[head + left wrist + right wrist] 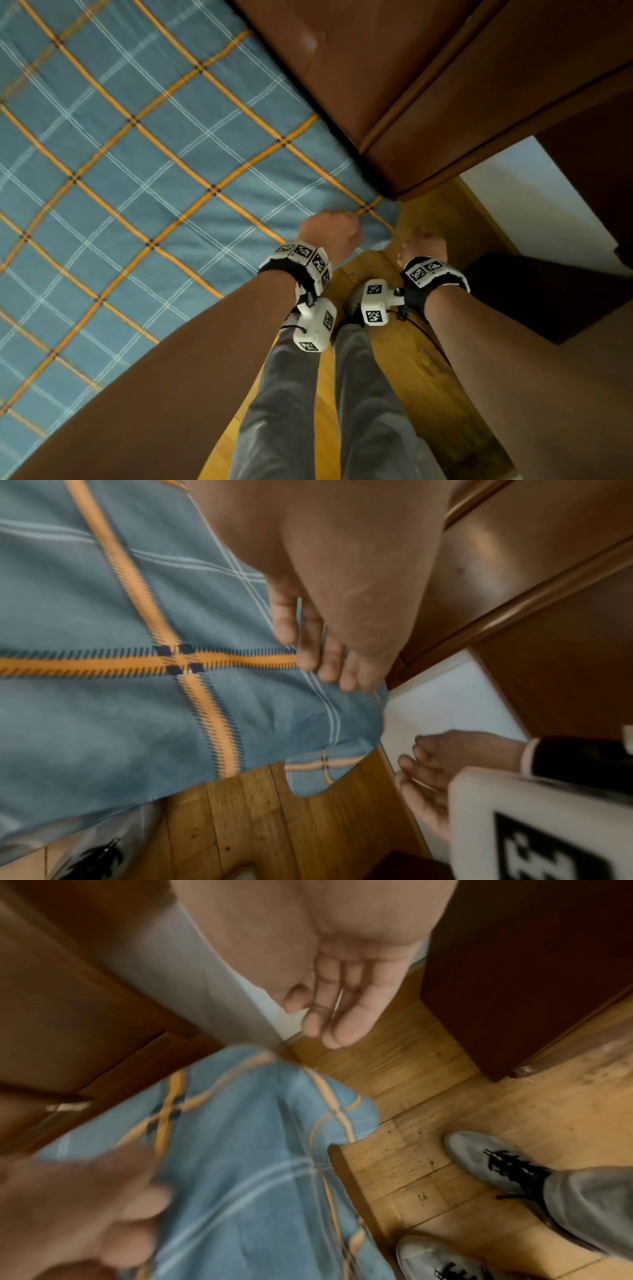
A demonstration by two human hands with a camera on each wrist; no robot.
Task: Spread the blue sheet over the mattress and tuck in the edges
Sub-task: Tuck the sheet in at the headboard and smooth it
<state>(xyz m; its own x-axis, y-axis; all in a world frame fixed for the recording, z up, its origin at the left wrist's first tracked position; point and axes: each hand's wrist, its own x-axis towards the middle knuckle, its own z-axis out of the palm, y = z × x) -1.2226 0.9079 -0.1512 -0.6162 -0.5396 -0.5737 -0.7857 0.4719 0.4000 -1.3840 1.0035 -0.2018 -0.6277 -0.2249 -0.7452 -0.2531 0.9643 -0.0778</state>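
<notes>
The blue sheet (pixel 137 171) with orange and white checks lies flat over the mattress, which it hides. My left hand (pixel 329 233) is at the bed's near corner by the headboard, fingers curled and holding the sheet's edge (pixel 342 691). A loose sheet corner (pixel 318 772) hangs over the bed's side toward the floor. My right hand (pixel 423 245) hovers just right of that corner, above the floor. Its palm (pixel 342 1001) is bare, its fingers are loosely bent and it holds nothing. The sheet (pixel 240 1150) is blurred in the right wrist view, where the left hand (pixel 85 1218) shows at the lower left.
A brown wooden headboard (pixel 376 85) stands close behind the corner. A white wall strip (pixel 531 192) and a dark cabinet (pixel 548 294) are to the right. My legs and grey shoes (pixel 479 1153) stand on the wooden floor (pixel 411 359) in the narrow gap beside the bed.
</notes>
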